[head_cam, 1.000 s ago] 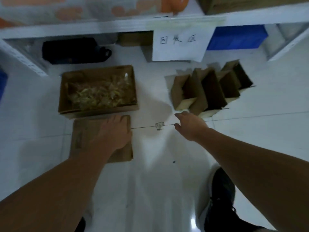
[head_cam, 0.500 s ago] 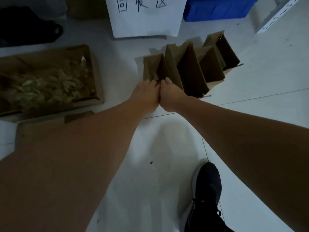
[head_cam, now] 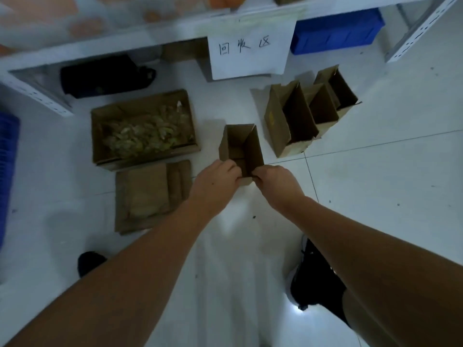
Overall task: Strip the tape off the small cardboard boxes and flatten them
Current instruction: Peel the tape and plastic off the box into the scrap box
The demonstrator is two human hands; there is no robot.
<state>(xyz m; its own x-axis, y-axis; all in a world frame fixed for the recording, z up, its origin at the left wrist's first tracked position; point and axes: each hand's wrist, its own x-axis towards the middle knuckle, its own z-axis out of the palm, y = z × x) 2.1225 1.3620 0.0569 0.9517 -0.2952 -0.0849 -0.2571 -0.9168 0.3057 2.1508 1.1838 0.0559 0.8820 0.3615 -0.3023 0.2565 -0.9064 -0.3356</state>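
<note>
- Two hands, left hand [head_cam: 217, 178] and right hand [head_cam: 275, 181], both grip the near edge of one small open brown cardboard box [head_cam: 240, 147].
- Three more open boxes [head_cam: 300, 116] stand at 2 o'clock.

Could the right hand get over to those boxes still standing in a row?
Probably yes. Open floor separates the right hand from the row of boxes, with nothing between, but its grip is on the small box, so it must let go first.

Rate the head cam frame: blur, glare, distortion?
Head view: dim, bluish cast; edges smeared, with the white shelf rail and blue plastic crate soft. The centre is sharper: the open small brown cardboard box held by the left hand and right hand reads fine. Bright glare patch on the glossy white tiled floor. Wide-angle bowing bends the tile seams.
</note>
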